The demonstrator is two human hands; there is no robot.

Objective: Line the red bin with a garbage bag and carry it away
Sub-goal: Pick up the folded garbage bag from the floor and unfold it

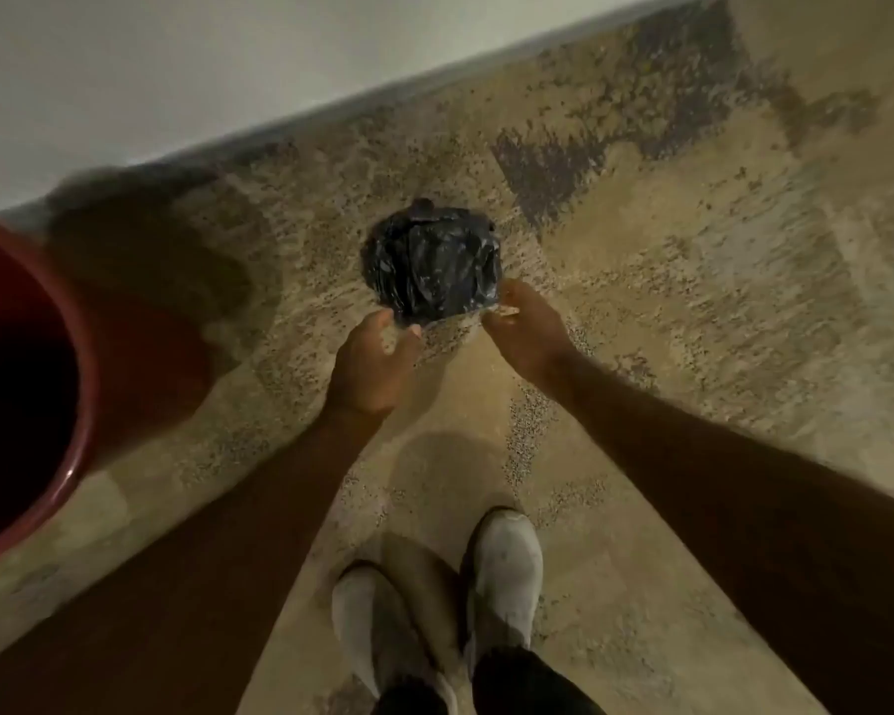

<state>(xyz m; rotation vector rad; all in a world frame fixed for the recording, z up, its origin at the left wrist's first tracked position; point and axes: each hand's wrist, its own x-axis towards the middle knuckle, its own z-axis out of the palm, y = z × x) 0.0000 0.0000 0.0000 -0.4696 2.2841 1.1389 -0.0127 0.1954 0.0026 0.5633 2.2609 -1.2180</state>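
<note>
Both hands pinch the near edge of a crumpled, glossy black garbage bag (434,265): the left hand (378,363) at its left corner, the right hand (525,330) at its right corner. The round red bin (81,405), smooth plastic, stands open well to the left of the left hand on the speckled stone floor (692,301). No writing can be read.

Both arms outstretched, fingers pinched.

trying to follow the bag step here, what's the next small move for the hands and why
Probably pull the two hands apart to shake the black bag open. It is bunched in a wad, the left hand and right hand each pinch its near edge, and the red bin stands unlined at the left.
</note>
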